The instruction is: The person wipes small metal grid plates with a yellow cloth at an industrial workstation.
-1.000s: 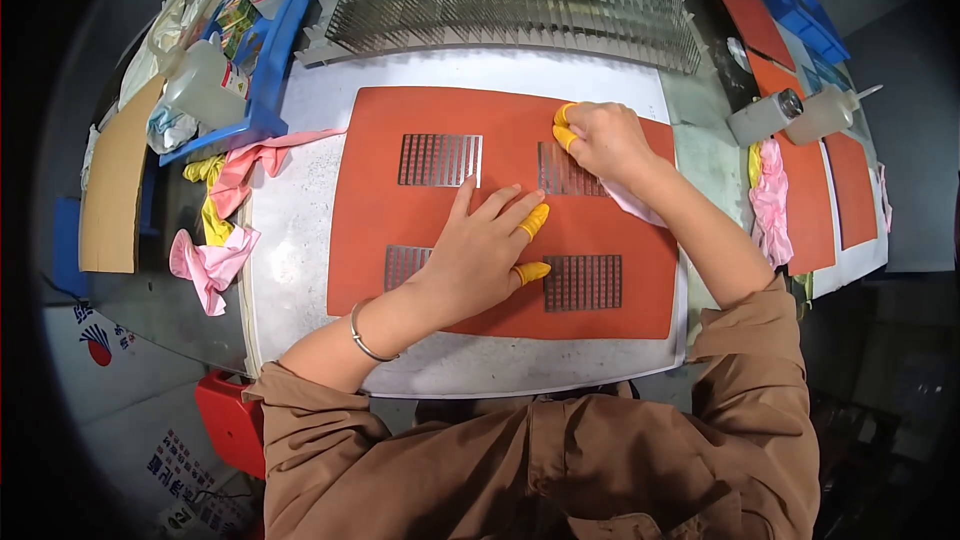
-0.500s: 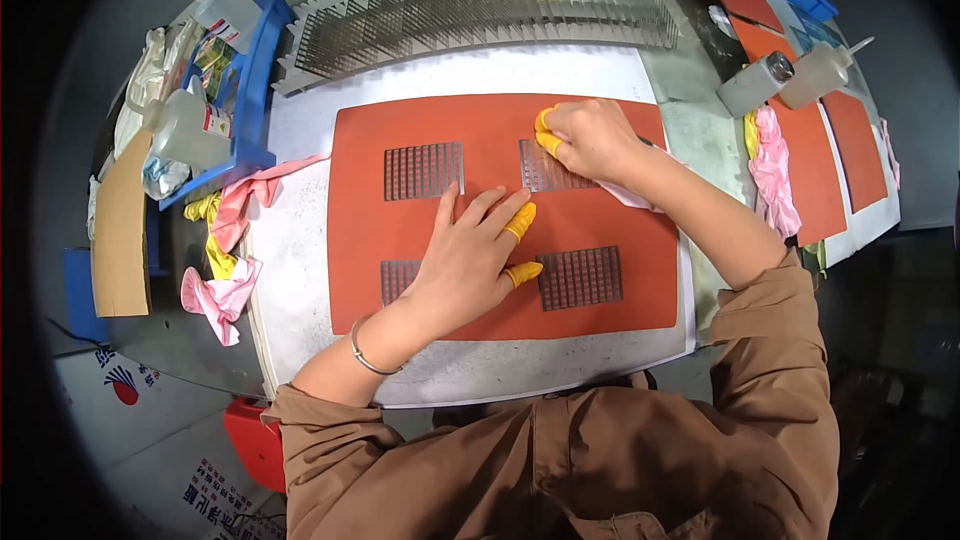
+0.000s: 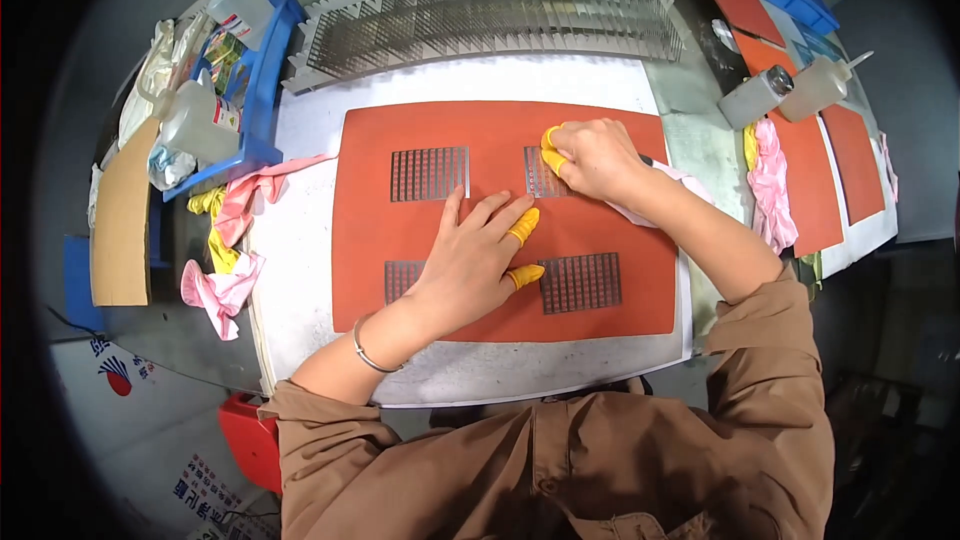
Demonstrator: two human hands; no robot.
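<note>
My left hand (image 3: pixel 475 255) lies open on a reddish-brown mat (image 3: pixel 365 230), fingers spread, with yellow finger cots on the thumb and index finger. Its fingertips reach the edges of two thin dark metal grid plates, the upper left one (image 3: pixel 430 174) and the upper right one (image 3: pixel 535 165). Curled over that upper right plate, my right hand (image 3: pixel 600 162) hides much of it; yellow cots cover two fingertips. A pale pink cloth (image 3: pixel 685 183) trails from beneath this hand, beside a small dark tip. Below are a lower right plate (image 3: pixel 582 283) and a partly hidden lower left plate (image 3: pixel 403 278).
Rows of thin metal strips (image 3: pixel 500 15) stand at the back. On the left, a blue tray (image 3: pixel 262 90) holds squeeze bottles (image 3: pixel 200 125), near pink and yellow cloths (image 3: pixel 225 285). More bottles (image 3: pixel 757 97), a pink cloth (image 3: pixel 772 185) and red sheets (image 3: pixel 850 155) lie right.
The view has shifted slightly. My right hand has slid a little over the upper right plate, covering more of its right side. My left hand stays in place.
</note>
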